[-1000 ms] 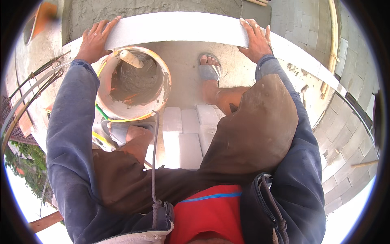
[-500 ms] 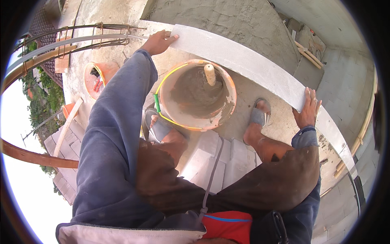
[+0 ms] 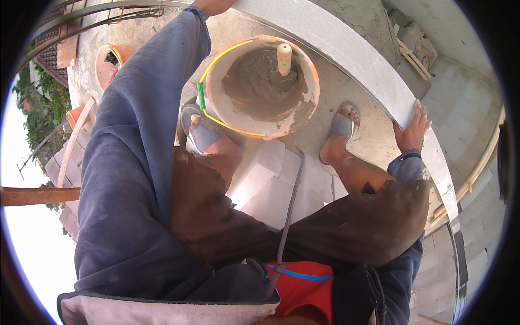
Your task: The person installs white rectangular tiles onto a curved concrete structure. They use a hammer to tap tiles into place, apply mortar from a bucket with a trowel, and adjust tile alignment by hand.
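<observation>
A long silvery metal straightedge arcs across the far side from top centre to lower right, bent by the lens. At the upper edge, my left hand grips it, its fingers mostly cut off by the picture's rim. My right hand is closed over the bar further right, fingers wrapped on its edge. Between my feet and the bar stands an orange bucket smeared with grey mortar. A tool's wooden handle sticks up from that mortar; its lower end is buried.
Pale blocks lie between my sandalled feet. A smaller orange bucket stands at left, near tied steel bars. A wooden strip leans at left. A block wall rises at right, with bamboo poles on the floor beside it.
The view has tilted, so the bucket, feet and left hand sit higher in the picture. Both hands keep their grip on the straightedge, which appears wider and nearer.
</observation>
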A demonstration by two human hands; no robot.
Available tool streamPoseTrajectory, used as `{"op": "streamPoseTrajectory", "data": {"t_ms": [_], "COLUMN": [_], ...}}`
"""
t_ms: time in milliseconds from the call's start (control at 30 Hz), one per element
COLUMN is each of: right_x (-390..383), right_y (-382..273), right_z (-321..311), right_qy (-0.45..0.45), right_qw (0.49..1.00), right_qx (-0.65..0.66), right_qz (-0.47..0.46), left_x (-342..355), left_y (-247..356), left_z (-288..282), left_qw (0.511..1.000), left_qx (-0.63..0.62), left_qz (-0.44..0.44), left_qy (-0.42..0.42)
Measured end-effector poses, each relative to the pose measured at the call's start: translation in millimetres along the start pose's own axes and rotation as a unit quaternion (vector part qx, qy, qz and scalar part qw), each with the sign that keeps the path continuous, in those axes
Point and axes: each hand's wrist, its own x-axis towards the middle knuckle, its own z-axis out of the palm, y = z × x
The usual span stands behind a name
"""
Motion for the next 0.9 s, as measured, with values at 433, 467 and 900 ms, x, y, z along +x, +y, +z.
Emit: {"op": "streamPoseTrajectory", "data": {"t_ms": [433, 467, 900], "right_x": [-1, -1, -3], "right_y": [0, 0, 6], "right_z": [0, -1, 6], "right_qy": [0.002, 0.002, -0.003], "right_qw": [1.000, 1.000, 1.000], "right_qx": [0.011, 0.013, 0.008], "right_qz": [0.003, 0.003, 0.012], "left_x": [-2, -1, 0], "left_y": [-3, -2, -28], "left_z": [-1, -1, 16], "left_qw": [1.000, 1.000, 0.999], "left_qx": [0.019, 0.020, 0.021], "left_qz": [0.011, 0.016, -0.005], "left_qy": [-0.017, -0.016, -0.025]}}
